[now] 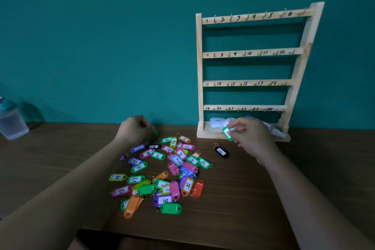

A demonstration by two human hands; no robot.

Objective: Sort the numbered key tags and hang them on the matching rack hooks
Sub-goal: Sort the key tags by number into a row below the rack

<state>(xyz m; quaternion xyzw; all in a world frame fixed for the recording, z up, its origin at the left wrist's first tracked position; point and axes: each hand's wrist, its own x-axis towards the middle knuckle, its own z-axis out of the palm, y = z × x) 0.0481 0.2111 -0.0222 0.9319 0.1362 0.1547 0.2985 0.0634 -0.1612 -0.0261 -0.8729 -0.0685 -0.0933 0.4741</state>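
Fingers (238,125) of the right hand (250,137) pinch a green tag (228,134) by one end. They hold it clear of the worktop (253,193), just in front of the rack (199,71) base. The white label faces the camera, probably so its number can be read before a hook is chosen; the number is too blurred to tell.

Fingers (145,126) of the left hand (134,128) are curled behind the pile (162,172). A green sliver (155,132) shows at their tips. It seems to be a second tag held edge-on, though this cannot be confirmed.

The pile lies mid-worktop between the forearms, within reach of either hand. Its tags are of many colours and overlap; some show a written number and others lie blank side up, so they would need turning before sorting.

A black tag (221,151) marked 1 lies alone between the pile and the rack, near the right hand. It was likely set apart as first in order.

The rack stands at the back right against the teal wall and leans rearward. Its four rails are numbered 1 to 24, low numbers on top. Every hook (214,20) is bare, so hanging has not begun. White items sit in its base tray. A clear cup (11,122) stands at the far left, well apart.
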